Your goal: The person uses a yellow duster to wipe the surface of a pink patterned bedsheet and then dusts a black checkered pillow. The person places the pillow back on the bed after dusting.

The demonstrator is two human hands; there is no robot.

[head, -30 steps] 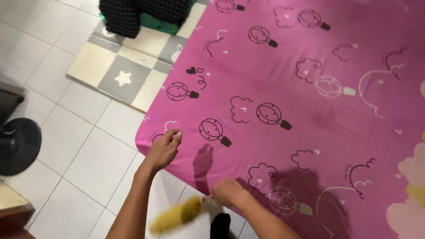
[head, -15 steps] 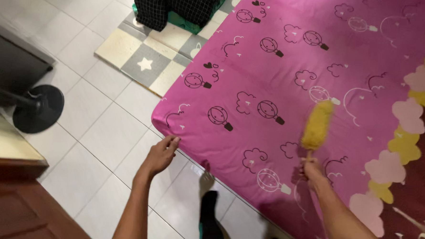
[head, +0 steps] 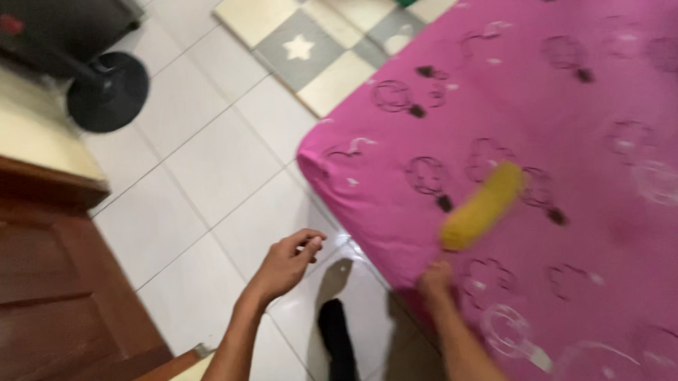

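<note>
Basically, right hand has its fingers clenched on the yellow duster, head angled low over the pink bedsheet near its corner, while left hand hangs loosely curled, empty, above the floor tiles.

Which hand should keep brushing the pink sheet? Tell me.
Right, probably. The right hand holds the yellow duster over the pink sheet; the left hand hangs empty above the floor tiles.
</note>
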